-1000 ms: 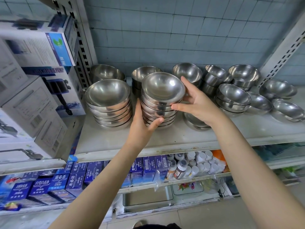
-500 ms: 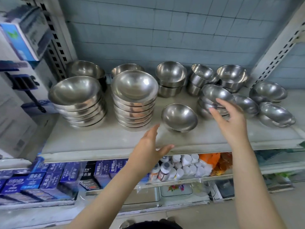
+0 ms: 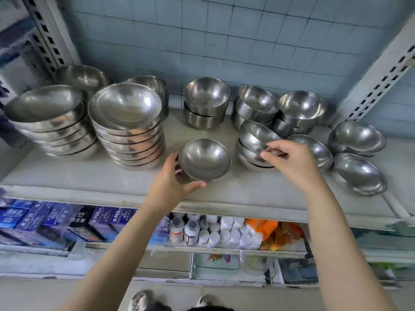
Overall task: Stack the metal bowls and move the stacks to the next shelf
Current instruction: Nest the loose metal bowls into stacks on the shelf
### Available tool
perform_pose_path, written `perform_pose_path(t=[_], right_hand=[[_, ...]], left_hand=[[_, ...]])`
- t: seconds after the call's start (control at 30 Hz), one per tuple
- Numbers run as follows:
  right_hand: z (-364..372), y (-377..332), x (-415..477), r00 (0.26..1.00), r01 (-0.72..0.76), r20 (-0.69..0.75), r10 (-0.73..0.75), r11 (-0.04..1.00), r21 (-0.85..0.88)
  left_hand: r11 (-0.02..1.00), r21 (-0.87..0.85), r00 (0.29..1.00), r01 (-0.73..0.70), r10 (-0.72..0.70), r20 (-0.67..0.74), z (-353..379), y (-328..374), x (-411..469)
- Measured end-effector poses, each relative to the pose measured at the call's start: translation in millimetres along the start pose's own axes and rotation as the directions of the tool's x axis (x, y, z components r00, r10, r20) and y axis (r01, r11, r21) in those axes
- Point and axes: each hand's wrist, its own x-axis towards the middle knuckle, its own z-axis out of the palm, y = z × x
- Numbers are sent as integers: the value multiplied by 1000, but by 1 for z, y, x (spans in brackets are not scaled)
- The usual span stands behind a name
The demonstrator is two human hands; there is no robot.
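Metal bowls cover the white shelf (image 3: 94,176). A tall stack of wide bowls (image 3: 128,124) stands left of centre, with another wide stack (image 3: 49,122) to its left. My left hand (image 3: 173,182) grips a single small bowl (image 3: 204,158) at its left side and base, near the shelf's front. My right hand (image 3: 292,162) pinches the rim of the tilted top bowl of a short stack (image 3: 253,140) just to the right. Small pairs of deeper bowls (image 3: 205,102) (image 3: 301,111) stand along the back.
Loose shallow bowls (image 3: 357,140) (image 3: 359,173) lie at the right end of the shelf. Perforated uprights (image 3: 379,79) frame it on both sides, with a tiled wall behind. Blue boxes (image 3: 33,218) and white bottles (image 3: 215,232) fill the lower shelf.
Both hands left the tall stack and moved right. My left hand took hold of the single small bowl. My right hand reached the short stack's top bowl and closed on its rim.
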Motion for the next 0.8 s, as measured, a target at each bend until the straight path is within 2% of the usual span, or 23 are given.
perform_pose_path(t=[0.1,0.17,0.27,0.37,0.43,0.53,0.67,0.73,0.8], right_hand=[[-8,-5,1,999,9,-45,-5,995,97],[-6,-15,-4,996,75,-66,-66,988,136],[11,-31,-13,963,270,-38,-267,959,86],[35,-36,-16,897,435,82,-434,900,4],[49,-37,-17,873,462,189,-450,886,-23],[57,-33,-16,858,429,332,-391,902,-45],[57,-31,-15,834,396,428,-349,918,-22],[51,-35,-17,838,429,384,-387,903,-29],[38,-35,-14,872,465,222,-436,880,-95]], left_hand=[[1000,-23,1000,1,-2,-8,0,1,-1],[998,-56,1000,7,-7,-9,0,1,-1],[996,-93,1000,12,-13,-9,0,2,-1],[994,-110,1000,-6,5,-3,1,4,-2],[994,-111,1000,-19,19,-3,1,5,-3],[994,-99,999,-38,38,4,-1,5,-3],[993,-111,999,-28,30,20,-2,2,-2],[993,-117,999,-17,20,26,-3,2,-2],[993,-122,999,-2,6,32,-3,3,-2]])
